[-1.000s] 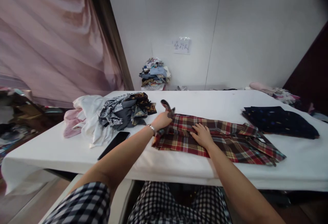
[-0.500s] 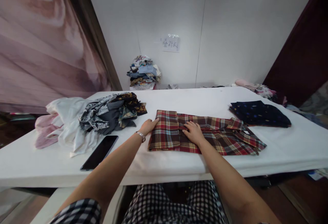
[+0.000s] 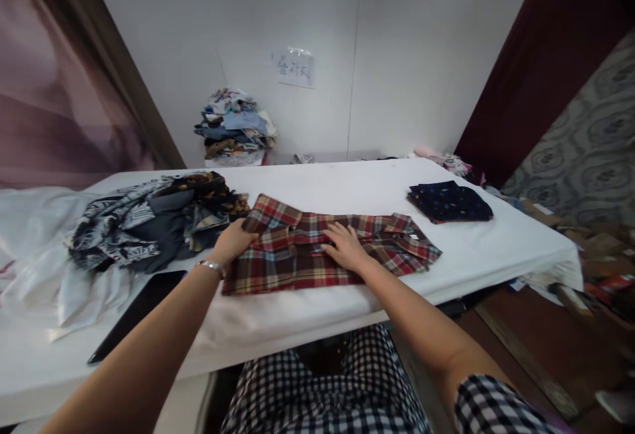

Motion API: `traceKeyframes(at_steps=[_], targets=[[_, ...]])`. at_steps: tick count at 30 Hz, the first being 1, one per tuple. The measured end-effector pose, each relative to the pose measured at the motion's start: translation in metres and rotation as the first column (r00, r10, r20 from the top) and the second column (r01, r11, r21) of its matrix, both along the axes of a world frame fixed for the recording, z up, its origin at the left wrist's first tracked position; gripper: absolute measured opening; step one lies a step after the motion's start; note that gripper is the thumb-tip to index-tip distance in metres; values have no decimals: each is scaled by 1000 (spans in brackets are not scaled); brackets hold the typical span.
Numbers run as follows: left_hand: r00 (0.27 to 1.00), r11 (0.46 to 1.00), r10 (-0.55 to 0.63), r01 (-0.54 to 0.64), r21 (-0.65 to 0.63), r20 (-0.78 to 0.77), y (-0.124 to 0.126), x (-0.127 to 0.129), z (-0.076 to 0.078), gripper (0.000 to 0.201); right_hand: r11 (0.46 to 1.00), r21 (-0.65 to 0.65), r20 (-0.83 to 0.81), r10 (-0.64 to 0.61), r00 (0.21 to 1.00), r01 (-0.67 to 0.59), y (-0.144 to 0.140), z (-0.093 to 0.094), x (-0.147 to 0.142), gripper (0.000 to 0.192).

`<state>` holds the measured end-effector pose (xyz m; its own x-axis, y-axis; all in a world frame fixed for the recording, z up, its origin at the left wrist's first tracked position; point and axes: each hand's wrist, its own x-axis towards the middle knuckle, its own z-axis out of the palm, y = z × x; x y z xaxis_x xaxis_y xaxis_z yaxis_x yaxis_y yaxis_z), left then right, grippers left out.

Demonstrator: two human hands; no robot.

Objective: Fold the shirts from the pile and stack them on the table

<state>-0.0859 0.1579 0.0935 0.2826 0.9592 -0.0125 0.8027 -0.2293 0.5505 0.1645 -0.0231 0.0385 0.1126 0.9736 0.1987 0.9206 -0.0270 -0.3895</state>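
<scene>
Left of the left hand (image 3: 232, 243) lie a dark phone (image 3: 133, 315) and a heap of unfolded clothes (image 3: 149, 222) on the desk (image 3: 297, 318). Its fingers curl round the left edge of the plaid shirt (image 3: 297, 262), while the right hand (image 3: 344, 247) presses flat and open on the shirt's middle. The shirt looks partly folded; beyond the right fingers lies one folded navy garment (image 3: 449, 201), and no containers show.

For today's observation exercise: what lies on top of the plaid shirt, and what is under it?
Both hands rest on the plaid shirt: the left hand at its left edge, the right hand flat mid-shirt. The white table shows around it; directly beneath is covered.
</scene>
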Motion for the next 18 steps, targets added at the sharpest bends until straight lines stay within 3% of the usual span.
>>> traceKeyframes(at_steps=[4, 7, 10, 13, 18], targets=[[997, 986, 41, -29, -167, 67, 7, -28, -20, 23, 989, -113, -7, 96, 995, -96, -5, -4, -8, 57], [987, 973, 63, -28, -228, 148, 11, -34, -30, 26, 992, -120, -25, 29, 999, -31, -2, 1, 6, 60], [990, 970, 45, -11, -241, 136, 15, -33, -30, 27, 983, -117, 36, -138, 990, 141, 4, 9, 33, 62], [995, 975, 60, -41, -217, 79, 15, -30, -25, 24, 928, -227, 100, -281, 955, 297, 7, 10, 59, 65], [994, 975, 65, -44, -219, 89, 10, -28, -20, 22, 885, -329, 103, -313, 944, 329, 12, 3, 76, 69]])
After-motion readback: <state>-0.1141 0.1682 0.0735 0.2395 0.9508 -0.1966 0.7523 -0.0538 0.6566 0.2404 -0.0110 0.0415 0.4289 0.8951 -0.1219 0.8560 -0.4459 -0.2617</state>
